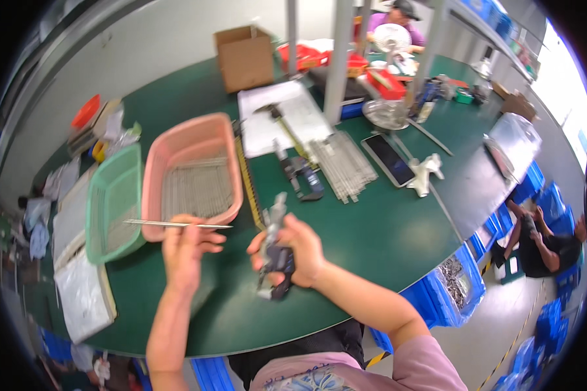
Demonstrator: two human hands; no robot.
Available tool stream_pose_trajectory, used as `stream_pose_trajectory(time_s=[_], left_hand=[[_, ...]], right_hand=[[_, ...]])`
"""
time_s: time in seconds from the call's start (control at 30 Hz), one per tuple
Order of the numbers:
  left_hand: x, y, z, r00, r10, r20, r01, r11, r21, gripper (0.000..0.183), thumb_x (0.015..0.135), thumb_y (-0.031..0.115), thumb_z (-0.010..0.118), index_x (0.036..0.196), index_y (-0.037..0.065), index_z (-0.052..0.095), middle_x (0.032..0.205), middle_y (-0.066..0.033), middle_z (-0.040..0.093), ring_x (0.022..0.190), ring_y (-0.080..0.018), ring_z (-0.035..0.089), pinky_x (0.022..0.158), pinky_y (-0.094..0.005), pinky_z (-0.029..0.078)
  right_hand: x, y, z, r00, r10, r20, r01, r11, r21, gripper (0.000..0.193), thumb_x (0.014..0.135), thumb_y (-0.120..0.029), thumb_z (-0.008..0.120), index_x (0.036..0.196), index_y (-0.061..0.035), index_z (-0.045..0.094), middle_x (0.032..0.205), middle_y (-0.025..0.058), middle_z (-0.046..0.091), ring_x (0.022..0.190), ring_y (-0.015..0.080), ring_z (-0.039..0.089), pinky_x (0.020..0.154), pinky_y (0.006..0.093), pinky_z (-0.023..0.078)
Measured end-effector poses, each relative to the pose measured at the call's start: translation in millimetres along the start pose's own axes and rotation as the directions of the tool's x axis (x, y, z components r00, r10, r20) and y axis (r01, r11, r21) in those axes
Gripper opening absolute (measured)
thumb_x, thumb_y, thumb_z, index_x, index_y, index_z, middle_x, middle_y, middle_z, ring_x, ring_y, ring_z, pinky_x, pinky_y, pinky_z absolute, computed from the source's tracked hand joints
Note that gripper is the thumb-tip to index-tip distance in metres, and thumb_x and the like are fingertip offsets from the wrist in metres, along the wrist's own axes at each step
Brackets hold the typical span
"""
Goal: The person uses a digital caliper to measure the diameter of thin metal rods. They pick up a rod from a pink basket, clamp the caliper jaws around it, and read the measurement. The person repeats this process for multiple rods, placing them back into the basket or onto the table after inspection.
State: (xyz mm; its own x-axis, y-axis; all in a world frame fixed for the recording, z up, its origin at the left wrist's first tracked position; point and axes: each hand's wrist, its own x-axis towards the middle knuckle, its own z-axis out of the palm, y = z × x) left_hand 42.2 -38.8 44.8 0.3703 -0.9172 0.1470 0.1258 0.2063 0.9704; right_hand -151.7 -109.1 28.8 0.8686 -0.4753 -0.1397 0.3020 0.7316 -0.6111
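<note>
Pink shirt (313,373), hand (304,253) gripping micrometer (281,259), green tabletop (372,238), pale wall (160,42)

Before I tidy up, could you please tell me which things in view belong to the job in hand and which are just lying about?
Likely in use:
thin rod, in left hand
measuring tool, in right hand
pink basin with rods
loose rods

Probably just lying about:
phone
cardboard box
crumpled white item

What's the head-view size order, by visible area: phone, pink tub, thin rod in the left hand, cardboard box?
1. Pink tub
2. Cardboard box
3. Phone
4. Thin rod, long but slim

Cardboard box is farther off; true size unsure.
</note>
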Motion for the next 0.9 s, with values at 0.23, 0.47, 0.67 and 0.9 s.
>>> stream_pose_trajectory(time_s=[0.23, 0.47, 0.67, 0.9], left_hand=[[-48, -30, 8, 0.983, -0.088, 0.158, 0.129, 0.955, -0.268, 0.016, 0.093, 0.022, 0.038, 0.097, 0.006, 0.037, 0.089, -0.0133, 0.052, 0.075, -0.0267, 0.063, 0.061, -0.0304, 0.054], [-53, -37, 3, 0.966, -0.155, 0.208, 0.2, 0.957, -0.211, 0.019, 0.092, 0.022, 0.04, 0.097, 0.005, 0.035, 0.092, -0.0139, 0.052, 0.079, -0.0261, 0.063, 0.064, -0.0303, 0.053], [-54, -36, 8, 0.961, -0.17, 0.218, 0.219, 0.949, -0.227, 0.018, 0.091, 0.02, 0.042, 0.096, 0.003, 0.036, 0.092, -0.0142, 0.052, 0.076, -0.0249, 0.063, 0.063, -0.0313, 0.054], [-55, -36, 10, 0.961, -0.174, 0.216, 0.215, 0.96, -0.181, 0.015, 0.092, 0.019, 0.04, 0.096, 0.004, 0.037, 0.089, -0.0147, 0.051, 0.073, -0.0236, 0.062, 0.062, -0.0324, 0.055]], right_hand=[[6, -2, -3, 0.968, -0.144, -0.205, 0.145, 0.989, -0.011, 0.065, 0.087, -0.054, 0.017, 0.086, 0.0005, 0.052, 0.068, 0.0149, 0.055, 0.038, 0.0195, 0.044, 0.037, 0.0284, 0.039], [7, 0, -2, 0.979, -0.084, -0.187, 0.083, 0.996, -0.011, 0.066, 0.088, -0.054, 0.017, 0.085, 0.0016, 0.053, 0.068, 0.0143, 0.056, 0.038, 0.0181, 0.044, 0.038, 0.0279, 0.039], [6, 0, -2, 0.975, -0.092, -0.204, 0.088, 0.996, -0.028, 0.061, 0.088, -0.051, 0.019, 0.085, -0.0002, 0.052, 0.068, 0.0149, 0.054, 0.035, 0.0166, 0.041, 0.034, 0.026, 0.039], [7, 1, -1, 0.98, -0.091, -0.175, 0.09, 0.996, -0.014, 0.063, 0.088, -0.052, 0.02, 0.086, 0.0011, 0.052, 0.069, 0.0148, 0.055, 0.035, 0.0165, 0.042, 0.034, 0.0257, 0.04]])
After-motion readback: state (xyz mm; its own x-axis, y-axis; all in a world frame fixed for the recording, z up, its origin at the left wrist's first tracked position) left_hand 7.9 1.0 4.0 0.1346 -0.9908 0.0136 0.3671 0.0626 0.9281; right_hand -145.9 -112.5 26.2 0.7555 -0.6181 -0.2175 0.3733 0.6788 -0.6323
